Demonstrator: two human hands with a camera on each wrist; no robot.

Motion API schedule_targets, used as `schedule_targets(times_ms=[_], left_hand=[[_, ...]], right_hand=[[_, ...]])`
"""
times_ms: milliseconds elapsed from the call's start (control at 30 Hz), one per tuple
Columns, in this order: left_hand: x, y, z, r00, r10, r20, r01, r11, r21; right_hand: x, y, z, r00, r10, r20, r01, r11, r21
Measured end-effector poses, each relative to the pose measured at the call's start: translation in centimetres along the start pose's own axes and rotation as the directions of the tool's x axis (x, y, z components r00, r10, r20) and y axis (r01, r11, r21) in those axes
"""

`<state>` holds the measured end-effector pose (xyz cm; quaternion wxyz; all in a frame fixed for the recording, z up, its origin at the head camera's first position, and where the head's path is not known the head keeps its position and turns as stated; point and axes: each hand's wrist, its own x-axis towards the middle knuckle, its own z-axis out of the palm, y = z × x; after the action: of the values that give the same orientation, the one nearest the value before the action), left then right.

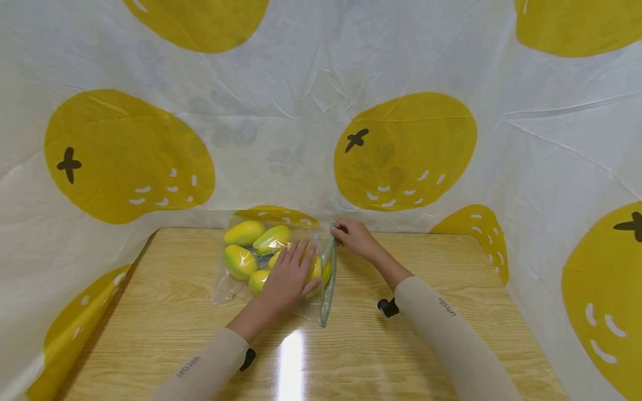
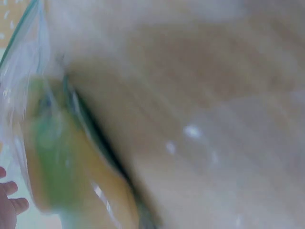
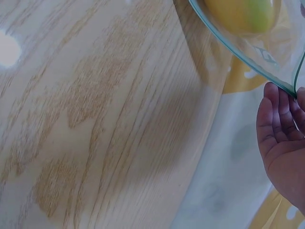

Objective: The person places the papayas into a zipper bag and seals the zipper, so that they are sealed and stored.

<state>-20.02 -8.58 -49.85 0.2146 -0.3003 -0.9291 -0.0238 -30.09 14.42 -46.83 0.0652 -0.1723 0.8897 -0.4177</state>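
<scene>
A clear zip bag (image 1: pixel 220 294) lies on the table with several yellow-green mangoes (image 1: pixel 241 262) inside. Its green-edged mouth (image 1: pixel 328 303) faces right and stands slightly apart, as the right wrist view also shows. My left hand (image 1: pixel 288 278) rests flat on the bag over the mangoes nearest the mouth, fingers extended and covering part of them. With thumb and fingertips, my right hand (image 1: pixel 353 236) pinches the far corner of the zip edge. In the left wrist view a mango (image 2: pixel 81 162) bulges near the mouth, blurred.
The bag lies on a wood-grain table (image 1: pixel 431 334), toward its back edge. A white cloth (image 1: pixel 281 161) printed with large yellow fruit hangs behind the table and along both sides. Dark wrist cameras (image 1: pixel 387 308) show under the sleeves. Glare brightens the table's front.
</scene>
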Motion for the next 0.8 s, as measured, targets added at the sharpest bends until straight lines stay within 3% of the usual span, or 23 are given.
schedule_targets(times_ms=[200, 300, 467, 700, 800], left_hand=[[1.5, -2.0, -0.8, 0.999, -0.043, 0.003, 0.043, 0.995, -0.091], [2.4, -2.9, -0.7, 0.999, -0.045, -0.013, 0.043, 0.993, -0.105], [4.2, -3.9, -0.3, 0.998, -0.061, -0.035, 0.052, 0.975, -0.214], [7.2, -4.4, -0.5, 0.987, -0.127, 0.095, 0.153, 0.925, -0.348], [8.5, -4.5, -0.6, 0.978, -0.161, 0.134, 0.203, 0.885, -0.418]], right_hand=[[0.0, 0.1, -0.3, 1.0, 0.0, -0.008, 0.0, 0.999, 0.032], [0.1, 0.2, -0.4, 1.0, -0.005, -0.014, 0.005, 0.999, 0.032], [0.2, 0.3, -0.3, 1.0, -0.001, -0.029, 0.002, 1.0, 0.016], [0.2, 0.1, -0.1, 0.999, -0.013, -0.049, 0.013, 1.0, 0.003], [0.2, 0.1, 0.0, 0.998, -0.013, -0.053, 0.014, 1.0, 0.007]])
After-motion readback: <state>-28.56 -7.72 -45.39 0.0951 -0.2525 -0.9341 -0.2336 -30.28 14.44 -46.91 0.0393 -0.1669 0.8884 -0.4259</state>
